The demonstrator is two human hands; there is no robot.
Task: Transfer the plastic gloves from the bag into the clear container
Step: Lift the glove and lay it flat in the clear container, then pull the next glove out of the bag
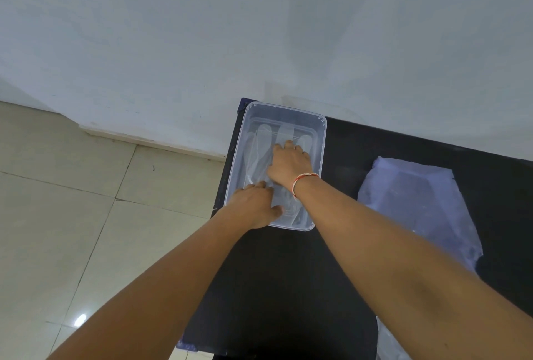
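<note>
A clear plastic container [322, 135] stands at the far left corner of a black table [288, 287]. Thin transparent plastic gloves [264, 140] lie flat inside it, fingers pointing toward the wall. My right hand [290, 162] rests palm down on the gloves in the middle of the container, fingers spread. My left hand [255, 205] lies over the container's near left corner, fingers apart and pressing on the gloves' cuff end. A flat translucent bag [418, 204] lies on the table to the right.
A white wall rises right behind the table. Beige floor tiles [72, 201] show to the left, past the table's left edge. Another piece of clear plastic [389, 345] sits at the bottom right by the table's near edge.
</note>
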